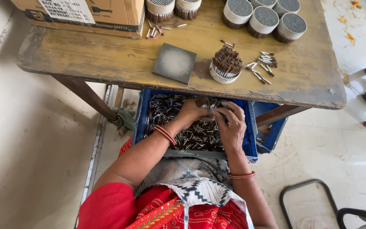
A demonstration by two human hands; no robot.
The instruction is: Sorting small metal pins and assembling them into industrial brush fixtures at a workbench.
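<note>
A blue plastic crate rests on my lap, full of several small metal-tipped brush pieces. My left hand and my right hand are both closed around one bundle of brush pieces, brown bristle ends up, just above the crate's far side. On the worn yellow table beyond the crate stands a white ring holder partly filled with upright brown-tipped pieces. Loose pieces lie to its right.
A grey square tile lies flat left of the ring holder. Several filled round bundles stand at the table's back, and a cardboard box at back left. A chair frame is at lower right, and a second blue crate under the table.
</note>
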